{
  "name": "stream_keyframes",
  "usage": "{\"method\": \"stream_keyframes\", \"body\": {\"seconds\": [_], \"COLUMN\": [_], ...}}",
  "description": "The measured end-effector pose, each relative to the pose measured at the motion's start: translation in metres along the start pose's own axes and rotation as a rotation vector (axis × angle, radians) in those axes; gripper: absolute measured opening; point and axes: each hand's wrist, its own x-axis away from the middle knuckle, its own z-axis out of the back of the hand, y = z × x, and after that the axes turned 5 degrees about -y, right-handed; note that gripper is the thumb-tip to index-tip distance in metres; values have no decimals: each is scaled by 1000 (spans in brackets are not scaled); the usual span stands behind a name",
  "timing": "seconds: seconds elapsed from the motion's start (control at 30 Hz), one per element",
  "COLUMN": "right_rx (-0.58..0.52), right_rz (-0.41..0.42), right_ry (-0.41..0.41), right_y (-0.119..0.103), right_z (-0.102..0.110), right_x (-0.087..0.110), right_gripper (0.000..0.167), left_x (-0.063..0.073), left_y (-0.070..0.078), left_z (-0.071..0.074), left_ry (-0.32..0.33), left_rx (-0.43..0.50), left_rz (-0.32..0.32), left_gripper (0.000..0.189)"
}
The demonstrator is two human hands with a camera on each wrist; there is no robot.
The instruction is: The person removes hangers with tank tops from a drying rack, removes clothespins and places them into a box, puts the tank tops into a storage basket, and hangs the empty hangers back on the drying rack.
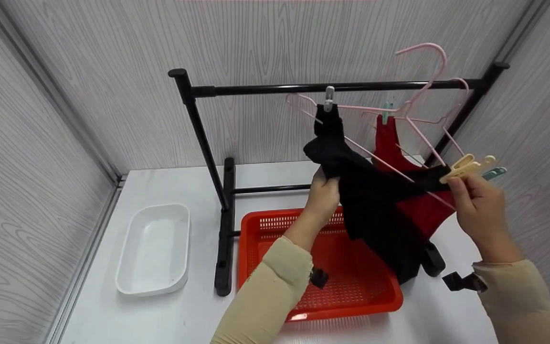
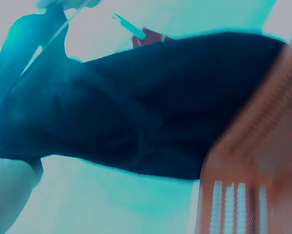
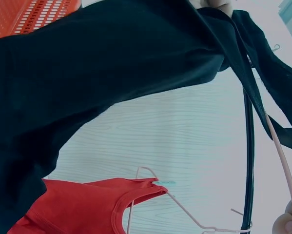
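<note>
A black tank top (image 1: 375,196) hangs slantwise from a pink hanger (image 1: 428,45), with a white clothespin (image 1: 329,99) on its left strap. My left hand (image 1: 324,198) grips the top's side below that strap; in the left wrist view, the hand (image 2: 9,190) shows at the lower left. At the other strap, my right hand (image 1: 482,210) pinches a yellow clothespin (image 1: 463,168) beside the hanger's right end. Behind the black cloth hangs a red tank top (image 1: 387,141), partly hidden, with a green clothespin (image 1: 386,113) on one strap.
The black rack's rail (image 1: 265,89) runs across behind the hands. Below the garment stands a red perforated basket (image 1: 248,248). A white tray (image 1: 152,251) sits on the table left of the rack. Another green clothespin (image 1: 494,173) shows beyond the right hand.
</note>
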Motion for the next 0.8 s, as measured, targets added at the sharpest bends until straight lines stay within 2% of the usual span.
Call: {"method": "stream_keyframes", "body": {"seconds": [0.07, 0.1, 0.3, 0.47, 0.53, 0.67, 0.8], "right_rx": [-3, -3, -10, -13, -12, -11, 14], "right_rz": [10, 13, 21, 34, 35, 39, 39], "right_ry": [-2, -1, -10, -17, -18, -35, -69], "right_y": [0, 1, 6, 6, 7, 8, 7], "right_z": [-1, -1, -4, -6, -6, -6, -4], "right_x": [-1, -1, 0, -1, 0, 2, 3], "right_gripper": [20, 20, 18, 19, 20, 18, 20], "left_x": [3, 5, 11, 12, 13, 16, 18], "left_y": [1, 1, -6, -17, -22, -34, -48], "left_z": [7, 10, 27, 39, 42, 47, 50], "left_ry": [-21, -41, -155, -237, -254, -259, -290], "left_rx": [-166, -208, -337, -500, -525, -498, -491], "left_rz": [-4, 9, 178, 245, 270, 337, 328], "left_gripper": [31, 32, 40, 44, 46, 50, 41]}}
